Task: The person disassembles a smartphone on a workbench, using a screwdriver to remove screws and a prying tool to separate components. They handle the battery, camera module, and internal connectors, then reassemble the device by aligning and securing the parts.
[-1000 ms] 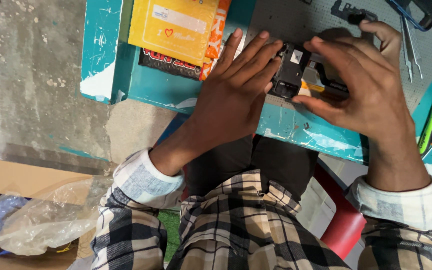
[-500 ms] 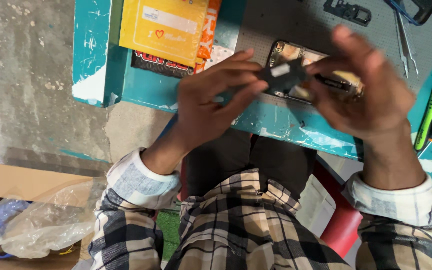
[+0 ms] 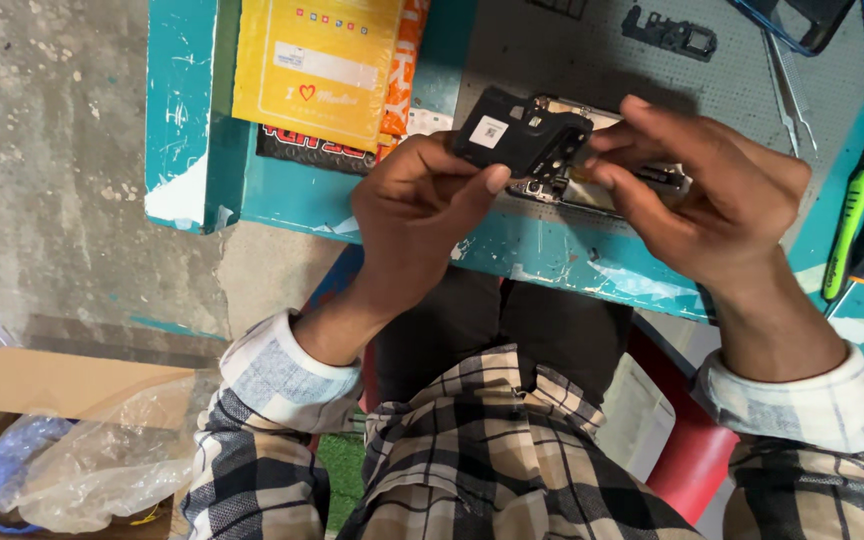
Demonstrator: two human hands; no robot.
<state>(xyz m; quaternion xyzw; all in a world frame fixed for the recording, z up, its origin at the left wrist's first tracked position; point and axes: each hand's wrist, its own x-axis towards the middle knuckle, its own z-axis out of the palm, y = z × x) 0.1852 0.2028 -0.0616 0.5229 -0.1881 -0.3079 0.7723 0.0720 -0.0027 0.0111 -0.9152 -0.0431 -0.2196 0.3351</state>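
- Teal workbench [image 3: 282, 195]: runs under both hands, beyond the fingertips.
- Yellow packet [image 3: 317, 65]: lies flat, well apart from the left fingers, on their outer side.
- Opened phone [image 3: 592, 185]: beneath the fingers of the right hand [image 3: 712, 200], which curl around it.
- Black cover piece [image 3: 520, 135]: pinched by the left hand [image 3: 422, 205], raised just above the phone.
- Green-handled screwdriver [image 3: 847, 235]: beside the right hand, untouched.

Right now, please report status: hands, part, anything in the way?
Left hand holds black cover, lifted. Right hand fingers on its edge, over open phone. Nothing blocks.
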